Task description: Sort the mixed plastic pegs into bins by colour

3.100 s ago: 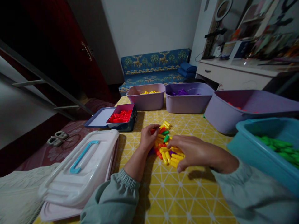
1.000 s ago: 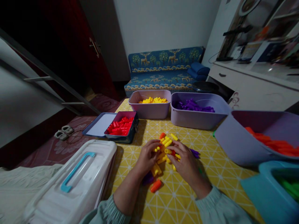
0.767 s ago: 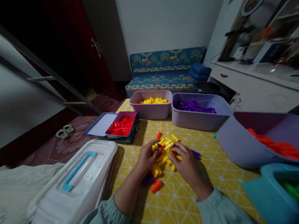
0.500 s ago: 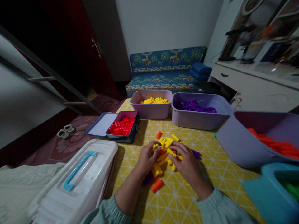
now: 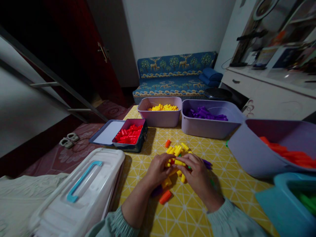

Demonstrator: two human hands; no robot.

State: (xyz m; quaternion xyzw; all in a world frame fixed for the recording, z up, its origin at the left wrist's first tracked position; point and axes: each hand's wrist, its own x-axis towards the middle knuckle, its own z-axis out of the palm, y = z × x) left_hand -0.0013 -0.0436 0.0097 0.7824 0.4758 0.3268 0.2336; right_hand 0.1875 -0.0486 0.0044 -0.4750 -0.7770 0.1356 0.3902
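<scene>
A small heap of coloured plastic pegs point(image 5: 175, 152), mostly yellow, lies in the middle of the yellow patterned tablecloth point(image 5: 187, 210). My left hand point(image 5: 158, 169) and my right hand point(image 5: 196, 172) meet over the heap, fingers curled. Both pinch yellow pegs between their fingertips. An orange peg point(image 5: 165, 196) and a purple peg point(image 5: 156, 190) lie just under my left wrist. Another orange peg point(image 5: 168, 143) lies at the heap's far edge.
At the back stand a bin of yellow pegs point(image 5: 159, 112) and a bin of purple pegs point(image 5: 209, 119). A dark box of red pegs point(image 5: 129, 134) is at the left. A white lidded case point(image 5: 76, 191) sits near left. A bin of orange pegs point(image 5: 276, 148) and a teal bin point(image 5: 291, 204) are at the right.
Since a second ago my hands have drawn closer together over the heap, fingertips now touching round yellow pegs. The camera has barely shifted since then.
</scene>
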